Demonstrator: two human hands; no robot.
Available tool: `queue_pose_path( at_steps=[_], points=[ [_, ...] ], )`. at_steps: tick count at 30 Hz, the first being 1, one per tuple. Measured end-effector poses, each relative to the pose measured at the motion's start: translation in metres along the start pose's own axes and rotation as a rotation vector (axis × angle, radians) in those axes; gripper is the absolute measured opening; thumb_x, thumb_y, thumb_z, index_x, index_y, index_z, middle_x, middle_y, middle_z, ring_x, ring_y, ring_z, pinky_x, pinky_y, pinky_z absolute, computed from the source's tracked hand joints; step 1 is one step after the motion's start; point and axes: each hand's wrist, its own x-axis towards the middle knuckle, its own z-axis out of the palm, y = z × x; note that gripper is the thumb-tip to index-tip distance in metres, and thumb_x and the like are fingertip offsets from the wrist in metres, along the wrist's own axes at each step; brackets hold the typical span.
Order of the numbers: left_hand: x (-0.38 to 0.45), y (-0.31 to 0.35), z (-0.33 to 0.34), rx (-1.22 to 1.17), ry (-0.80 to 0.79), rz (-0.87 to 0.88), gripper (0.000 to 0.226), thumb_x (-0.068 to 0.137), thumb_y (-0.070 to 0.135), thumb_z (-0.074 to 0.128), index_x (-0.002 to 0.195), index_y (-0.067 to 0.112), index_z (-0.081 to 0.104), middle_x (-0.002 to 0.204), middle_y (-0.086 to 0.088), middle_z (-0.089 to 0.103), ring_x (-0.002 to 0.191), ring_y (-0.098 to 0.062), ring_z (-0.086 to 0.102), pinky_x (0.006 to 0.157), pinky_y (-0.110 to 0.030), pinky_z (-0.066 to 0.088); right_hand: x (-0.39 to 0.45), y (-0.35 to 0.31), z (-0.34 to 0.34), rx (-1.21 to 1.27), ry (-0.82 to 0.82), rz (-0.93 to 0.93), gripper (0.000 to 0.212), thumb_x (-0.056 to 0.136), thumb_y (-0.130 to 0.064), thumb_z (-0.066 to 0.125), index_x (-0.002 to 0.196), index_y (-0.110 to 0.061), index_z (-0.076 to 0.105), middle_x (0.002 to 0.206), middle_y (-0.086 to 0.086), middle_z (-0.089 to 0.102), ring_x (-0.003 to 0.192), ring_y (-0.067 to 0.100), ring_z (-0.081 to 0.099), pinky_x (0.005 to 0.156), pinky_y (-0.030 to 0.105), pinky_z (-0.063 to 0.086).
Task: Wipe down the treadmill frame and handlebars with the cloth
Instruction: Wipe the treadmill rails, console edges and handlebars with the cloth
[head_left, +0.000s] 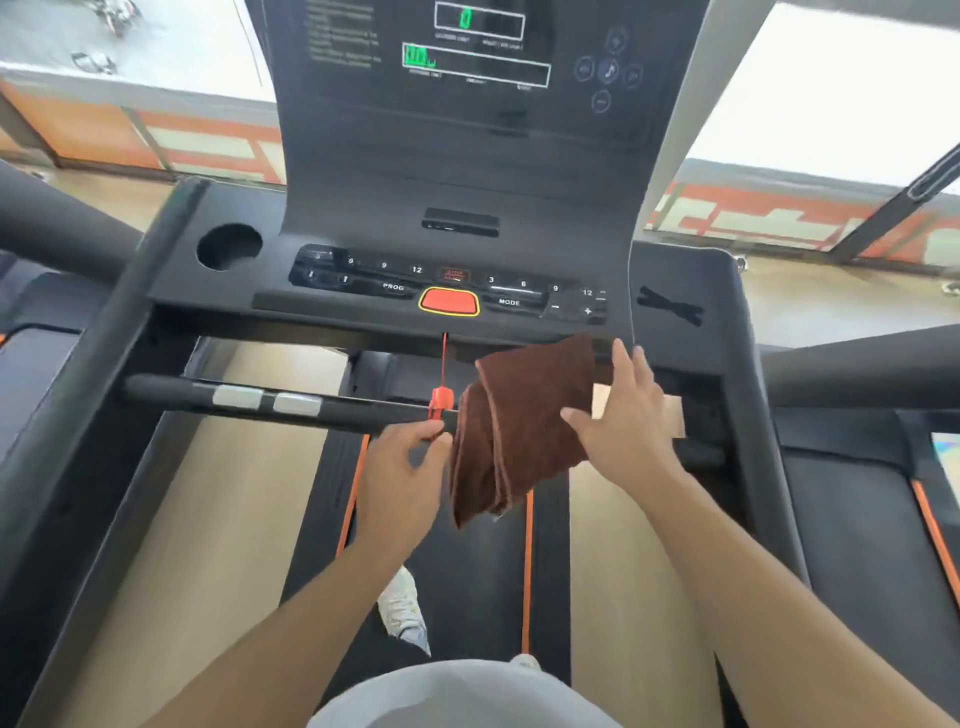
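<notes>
The brown cloth (519, 431) hung folded over the front handlebar (291, 402), right of centre. The right hand (626, 410) lay spread against it; the left hand (402, 467) pinched its near-left edge beside the red safety clip (440, 401).

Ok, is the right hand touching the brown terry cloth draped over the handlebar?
Touching. In the head view the right hand lies flat, fingers spread, against the folded brown terry cloth, its thumb overlapping the fabric with no gap showing.

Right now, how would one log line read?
left hand: pinching red safety clip | right hand: open on folded brown terry cloth | black front handlebar: uncovered
</notes>
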Motion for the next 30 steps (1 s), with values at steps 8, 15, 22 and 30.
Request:
queue_pose_path(
  at_steps=[8,15,22,30],
  points=[
    [0.069,-0.034,-0.01,0.56,-0.153,0.216,0.047,0.098,0.052,0.052,0.138,0.028,0.054,0.146,0.006,0.054,0.152,-0.021,0.023,0.122,-0.048,-0.015,0.021,-0.036,0.105,-0.64,-0.209,-0.255,0.091,0.067,-0.082,0.068,0.137,-0.028,0.046,0.131,-0.001,0.058,0.124,0.026,0.055,0.104,0.047,0.039],
    [0.07,-0.028,-0.004,0.625,-0.188,0.176,0.047,0.1,0.049,0.046,0.142,0.029,0.051,0.149,0.008,0.05,0.154,-0.023,0.014,0.119,-0.051,-0.02,0.037,-0.051,0.115,-0.632,-0.224,-0.441,0.045,0.085,-0.061,0.058,0.112,-0.026,0.054,0.103,-0.004,0.063,0.094,0.023,0.067,0.076,0.037,0.055],
    [0.071,-0.024,-0.001,0.617,-0.133,0.135,0.046,0.101,0.042,0.05,0.145,0.027,0.049,0.148,0.004,0.052,0.153,-0.021,0.019,0.12,-0.051,-0.018,0.067,-0.049,0.093,-0.45,-0.57,-0.43,0.04,0.067,-0.063,0.073,0.089,-0.044,0.046,0.096,-0.011,0.071,0.088,0.021,0.064,0.07,0.034,0.044],
    [0.072,-0.007,0.012,0.689,-0.091,-0.043,0.057,0.1,0.046,0.042,0.153,0.026,0.037,0.156,-0.006,0.044,0.155,-0.026,0.014,0.122,-0.055,-0.014,0.062,-0.006,0.068,-0.494,-0.523,-0.464,0.035,0.07,-0.043,0.067,0.1,-0.037,0.049,0.079,-0.01,0.066,0.073,0.02,0.064,0.072,0.034,0.053]
  ],
)
